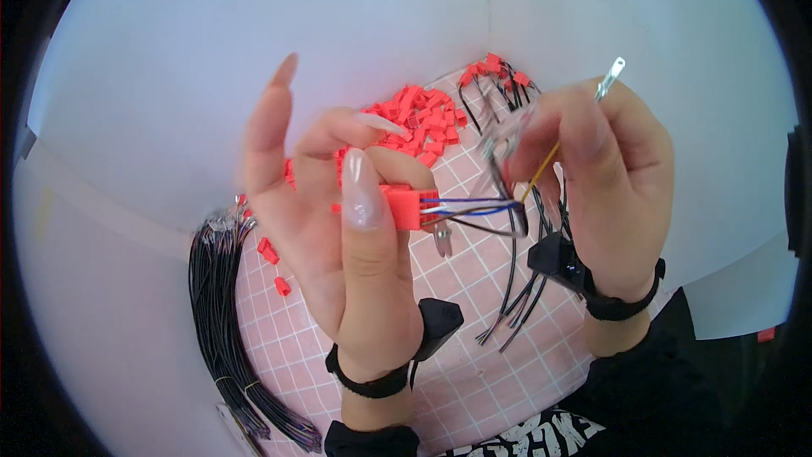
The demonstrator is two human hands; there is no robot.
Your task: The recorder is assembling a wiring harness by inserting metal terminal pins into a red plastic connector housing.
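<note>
My left hand [338, 237] pinches a red plastic connector housing [408, 208] between thumb and fingers, its other fingers raised. Blue, white and dark wires run out of the housing's right side to the end of a black cable sheath [520, 218]. From that same sheath a yellow wire [541, 173] rises to my right hand [613, 169], whose thumb and forefinger are closed on it. A silvery metal terminal [611, 78] sticks up above those fingertips. Another loose metal end [441, 237] hangs just below the housing. Blurred, shiny pieces show beside my right fingers.
A heap of red housings [423, 123] lies behind my left hand, and loose red housings [268, 250] lie at the left. Black cables [216, 313] are bundled on the left. Cables with red housings [495, 72] rest at the back. White panels [338, 25] surround the pink grid mat [457, 347].
</note>
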